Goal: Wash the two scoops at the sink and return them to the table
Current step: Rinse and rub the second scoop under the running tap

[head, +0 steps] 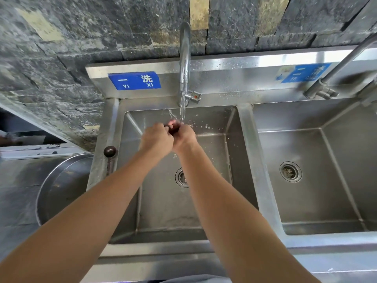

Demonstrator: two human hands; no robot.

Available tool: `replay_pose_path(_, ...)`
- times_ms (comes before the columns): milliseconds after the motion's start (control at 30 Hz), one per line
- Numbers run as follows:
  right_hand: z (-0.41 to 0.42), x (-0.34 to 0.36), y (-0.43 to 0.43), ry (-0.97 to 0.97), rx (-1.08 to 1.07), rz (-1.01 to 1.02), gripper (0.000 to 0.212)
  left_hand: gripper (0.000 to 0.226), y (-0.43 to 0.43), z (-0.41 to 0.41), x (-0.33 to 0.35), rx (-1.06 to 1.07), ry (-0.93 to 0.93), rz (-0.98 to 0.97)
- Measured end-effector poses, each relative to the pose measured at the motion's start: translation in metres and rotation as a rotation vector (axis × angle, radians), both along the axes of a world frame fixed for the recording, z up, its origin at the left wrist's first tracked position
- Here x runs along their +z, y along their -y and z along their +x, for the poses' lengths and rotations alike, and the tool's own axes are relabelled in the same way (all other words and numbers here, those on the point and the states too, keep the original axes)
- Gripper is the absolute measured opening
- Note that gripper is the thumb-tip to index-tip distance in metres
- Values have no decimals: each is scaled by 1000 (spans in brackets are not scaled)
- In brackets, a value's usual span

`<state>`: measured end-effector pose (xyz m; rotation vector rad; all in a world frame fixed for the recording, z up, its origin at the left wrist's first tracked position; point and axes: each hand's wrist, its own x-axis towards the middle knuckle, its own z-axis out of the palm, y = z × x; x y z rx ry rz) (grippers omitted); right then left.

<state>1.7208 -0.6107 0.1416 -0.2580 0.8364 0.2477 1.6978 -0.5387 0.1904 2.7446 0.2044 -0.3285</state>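
In the left basin (212, 164) there are water splashes and a drain (181, 177), which the right forearm partly covers. Over this basin, water (182, 111) runs from the tap (185, 58) onto the hands. The left hand (157, 139) and the right hand (184, 137) are pressed together, and the fingers of both curl round a dark scoop (173, 127). Most of it is hidden between them. The second scoop (109, 154) lies on the sink rim, just left of this basin, with its bowl toward the wall (61, 58). The right basin (326, 190) has bits of dirt in its strainer (290, 171). A round metal bowl (59, 190) stands left of the sink.
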Motion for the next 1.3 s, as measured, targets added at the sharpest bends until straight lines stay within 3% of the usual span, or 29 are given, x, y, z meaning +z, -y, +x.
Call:
replay_pose_path(133,2,-17,14,-81,-100,-131,38,25,-8,-13,7,-94,-19,28)
replay_pose_path(300,-19,-11,-27,-9,64,-332,35,22,-17,-22,14,-29,-47,15)
replay_pose_path(333,-20,-13,-17,-63,12,-250,32,18,-22,-24,16,-59,-46,27)
replay_pose_path(400,-18,-22,3,-160,-89,-195,25,30,-28,-31,21,-88,-13,45)
replay_pose_path(467,-13,-18,1,-176,-125,-244,31,30,-27,-36,25,-96,30,51)
replay_pose_path(533,-18,-9,-27,-115,-45,-237,34,17,-26,-37,23,-66,46,51)
replay_pose_path(633,-21,-4,-44,16,50,-154,35,25,-33,-37,18,-25,35,65)
replay_pose_path(700,-16,-13,-21,10,7,-116,35,20,-37,-43,17,-39,71,46)
replay_pose_path(767,-9,-25,6,-47,-45,-112,35,34,-34,-48,18,-42,82,19)
replay_pose_path(867,-7,-34,29,1,-61,-33,36,33,-37,-42,7,15,73,-50)
replay_pose_path(933,-13,-35,49,32,9,-64,32,27,-44,-30,-4,73,12,-174)
replay_pose_path(1033,-28,-35,90,31,125,-245,24,19,-49,-17,-22,313,-221,-644)
replay_pose_path(1133,-40,-32,120,30,163,-362,23,14,-43,-16,-38,493,-459,-936)
replay_pose_path(1300,-61,-25,153,17,196,-545,20,26,-18,-23,-58,640,-680,-1437)
